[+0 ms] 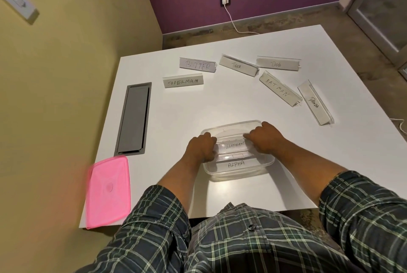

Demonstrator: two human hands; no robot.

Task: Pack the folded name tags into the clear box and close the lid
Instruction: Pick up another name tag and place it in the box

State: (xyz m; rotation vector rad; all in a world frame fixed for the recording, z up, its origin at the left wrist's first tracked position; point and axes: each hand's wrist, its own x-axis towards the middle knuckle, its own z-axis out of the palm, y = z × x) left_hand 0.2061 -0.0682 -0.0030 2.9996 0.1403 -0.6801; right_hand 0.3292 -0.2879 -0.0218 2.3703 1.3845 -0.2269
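A translucent pink lid (108,191), rectangular with rounded corners, lies flat well to the left of the clear box (239,170) on the smooth white table (275,151). A grey recessed hatch (134,118) sits beyond the lid. The left hand (201,146) curls its fingers over the left end of the ELEPHANT tag (234,145), a folded clear-plastic tent with a paper insert, held inside the box. Just nearer the person in the same box lies the ALPHA tag (236,164). The right hand (263,138) grips the tag's right end, fingers bent. Far beyond the box stand SUPERMAN (183,82), BUTTER (197,65), TIGER (237,65), DOG (278,64), BATMAN (278,88) and PANDA (315,102), to the right.
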